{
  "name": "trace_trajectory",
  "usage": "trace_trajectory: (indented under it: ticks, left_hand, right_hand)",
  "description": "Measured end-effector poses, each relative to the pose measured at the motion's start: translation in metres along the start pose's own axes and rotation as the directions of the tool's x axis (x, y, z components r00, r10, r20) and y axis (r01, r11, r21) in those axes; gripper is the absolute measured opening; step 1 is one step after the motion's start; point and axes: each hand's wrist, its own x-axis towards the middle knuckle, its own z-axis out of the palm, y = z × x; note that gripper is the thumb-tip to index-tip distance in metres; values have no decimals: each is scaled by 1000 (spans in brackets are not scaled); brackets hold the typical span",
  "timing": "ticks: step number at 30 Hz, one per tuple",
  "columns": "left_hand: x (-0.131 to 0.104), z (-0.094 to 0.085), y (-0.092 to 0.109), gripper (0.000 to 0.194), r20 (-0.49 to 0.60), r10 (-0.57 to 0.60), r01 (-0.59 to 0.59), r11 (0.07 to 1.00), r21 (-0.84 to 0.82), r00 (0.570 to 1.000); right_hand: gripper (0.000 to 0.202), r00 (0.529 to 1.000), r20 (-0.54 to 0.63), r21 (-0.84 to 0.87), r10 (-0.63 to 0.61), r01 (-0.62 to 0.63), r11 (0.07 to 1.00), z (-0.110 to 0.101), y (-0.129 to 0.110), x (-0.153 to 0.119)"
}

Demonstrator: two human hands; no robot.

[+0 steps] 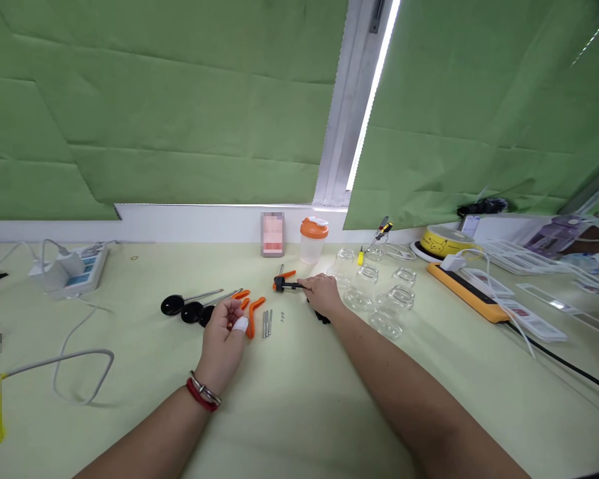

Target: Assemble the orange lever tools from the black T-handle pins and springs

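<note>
Green blinds hang behind a pale green table. Near its middle, in front of an orange-lidded shaker bottle, lies a slim black part, its long axis running nearly left to right, its thicker end pointing left. Orange pieces and a thin metal rod show close behind that end; whether they join it is hard to make out.

The right hand comes in from the right, fingertips narrow at the part's right end and covering it; I cannot tell whether they grip or merely touch. Another black object shows partly from under this hand.

The left hand has its fingers curled toward a thumb wrapped in white; whether anything is held between them cannot be seen. It partly hides orange angled handles and one of three black discs beside metal shafts pointing right and slightly away. Metal rods lie to its right, lengthwise away from the person, beside pieces too small to identify.
</note>
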Motion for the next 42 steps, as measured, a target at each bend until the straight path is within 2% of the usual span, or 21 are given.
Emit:
trace_trajectory:
  ticks: [8,15,18,20,25,28,31,35,42]
  left_hand:
    - [6,-1,-6,19,-31,10,-7,995,102,999]
    - [3,-1,-6,19,-24,118,-111,972,209,993]
    - [7,-6,-4,17,-11,185,-173,941,291,983]
    - [14,-13,-2,17,-41,215,-185,913,364,976]
    - [41,-37,-9,21,-183,198,-63,826,560,963]
    - [51,-45,-21,22,-175,133,13,761,649,976]
    - [54,-47,-28,28,-131,83,36,697,716,988]
    - [53,-46,-26,33,-59,59,10,616,787,996]
    - [51,-45,-24,25,-18,28,-1,545,838,999]
  right_hand:
    - [39,993,113,-108,37,-24,994,-3,-3,6]
    - [26,996,80,-159,26,-13,987,-5,-19,5]
    - [23,999,16,-154,-28,30,988,-8,-36,-3]
    - [26,996,-12,-137,-87,84,987,-8,-52,-12]
    - [23,958,1,-36,-287,286,957,-3,-92,-42]
    - [16,939,-19,44,-344,345,938,4,-111,-53]
    - [13,952,2,90,-305,304,948,10,-121,-52]
    - [16,977,44,167,-208,198,966,15,-126,-46]
    - [22,980,72,236,-185,163,958,14,-129,-45]
